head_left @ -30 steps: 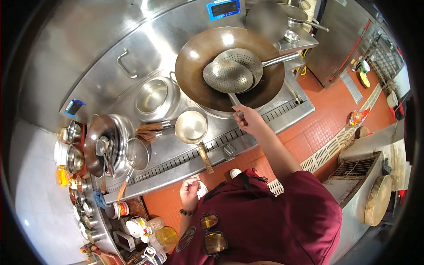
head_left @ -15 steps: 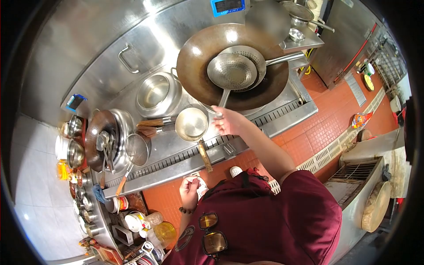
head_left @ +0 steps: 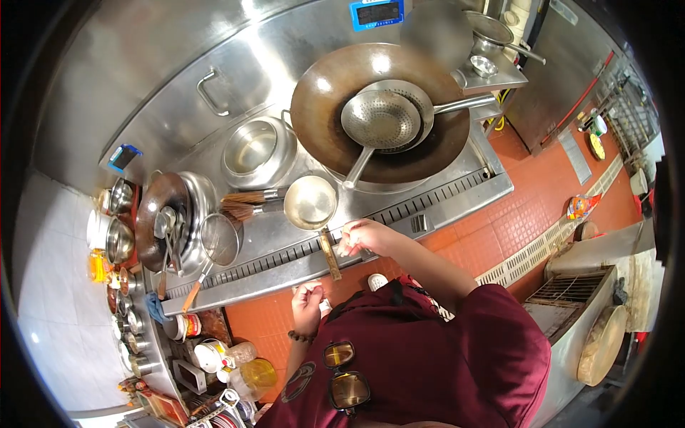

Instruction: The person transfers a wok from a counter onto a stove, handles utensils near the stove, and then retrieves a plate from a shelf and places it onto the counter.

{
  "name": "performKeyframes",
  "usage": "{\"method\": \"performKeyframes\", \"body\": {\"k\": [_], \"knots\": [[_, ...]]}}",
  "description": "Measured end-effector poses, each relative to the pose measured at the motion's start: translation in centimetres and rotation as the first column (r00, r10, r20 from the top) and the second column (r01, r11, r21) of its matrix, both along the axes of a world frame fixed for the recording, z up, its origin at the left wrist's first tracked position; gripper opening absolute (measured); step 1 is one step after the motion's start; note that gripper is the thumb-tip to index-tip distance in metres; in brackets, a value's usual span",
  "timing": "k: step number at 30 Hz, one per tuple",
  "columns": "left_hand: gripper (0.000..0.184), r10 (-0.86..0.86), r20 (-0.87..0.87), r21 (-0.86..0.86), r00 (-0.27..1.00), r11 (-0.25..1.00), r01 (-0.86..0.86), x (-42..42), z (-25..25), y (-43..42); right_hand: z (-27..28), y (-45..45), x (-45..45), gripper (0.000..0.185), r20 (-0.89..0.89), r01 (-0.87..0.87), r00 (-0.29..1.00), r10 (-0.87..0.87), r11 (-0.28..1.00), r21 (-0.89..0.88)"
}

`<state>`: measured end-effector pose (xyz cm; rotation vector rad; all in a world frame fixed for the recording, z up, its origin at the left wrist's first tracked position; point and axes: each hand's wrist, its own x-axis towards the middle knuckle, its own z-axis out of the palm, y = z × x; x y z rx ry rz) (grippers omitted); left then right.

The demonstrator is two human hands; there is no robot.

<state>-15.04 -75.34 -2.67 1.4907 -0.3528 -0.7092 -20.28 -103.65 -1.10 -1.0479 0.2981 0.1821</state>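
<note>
Saucepan [head_left: 310, 202], set on the steel counter [head_left: 267, 235] near the wok [head_left: 317, 118], with a wooden handle [head_left: 330, 253] out past the front edge. Right hand [head_left: 364, 239] just beside that handle, fingers bent and partly spread, no object seen in the grasp — cannot tell whether touching. Left hand [head_left: 307, 308] curled into a loose fist close to the body, likewise with nothing visible in it. Could spin or tip from a knock to the overhanging handle. Could also lose the front strainer [head_left: 382, 120] deeper into the wok, from a forearm catching the strainer handle on the rim. In the wok, two overlapping strainers over a dark bottom — cannot tell liquid from shadow. In the saucepan, pale shine, contents unclear. In the smaller wok [head_left: 151, 210], several ladles [head_left: 168, 227] together. Inside the round pot [head_left: 282, 155], another vessel [head_left: 250, 146].
</note>
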Motion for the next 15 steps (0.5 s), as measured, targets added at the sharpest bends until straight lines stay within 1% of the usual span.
{"method": "performKeyframes", "body": {"k": [2,6,9,11,12,14,15], "knots": [[0.010,-0.023,0.024,0.023,0.999,0.999,0.023,0.1,-0.8,0.0,-0.4,-0.2,-0.6,0.007,0.019,0.012,1.000,-0.011,1.000,-0.016],[0.012,-0.067,0.020,0.016,0.998,0.998,0.067,-0.2,0.4,-0.9,0.3,-0.3,-1.7,0.005,-0.002,0.058,0.998,-0.058,0.997,-0.041],[0.012,-0.093,0.017,0.009,0.996,0.996,0.093,-0.3,0.3,-1.3,0.3,-0.4,-2.4,0.006,0.018,0.072,0.997,-0.072,0.997,0.006],[0.012,-0.112,0.003,0.011,0.994,0.994,0.112,-0.4,0.8,-1.6,0.9,-0.3,-2.9,0.007,0.049,0.085,0.995,-0.086,0.996,0.026],[0.010,-0.118,0.029,0.006,0.993,0.993,0.118,-0.4,0.7,-1.8,1.2,-0.2,-3.1,0.007,0.063,0.087,0.994,-0.090,0.995,0.038],[0.008,-0.114,0.075,0.008,0.991,0.994,0.113,-0.3,0.1,-1.8,1.1,-0.3,-3.0,0.009,0.166,0.072,0.983,-0.084,0.995,0.076],[0.008,-0.105,0.119,-0.067,0.987,0.991,0.114,-0.4,-0.1,-2.1,1.0,-0.3,-2.9,0.009,0.208,0.057,0.975,-0.077,0.993,0.102]]}}
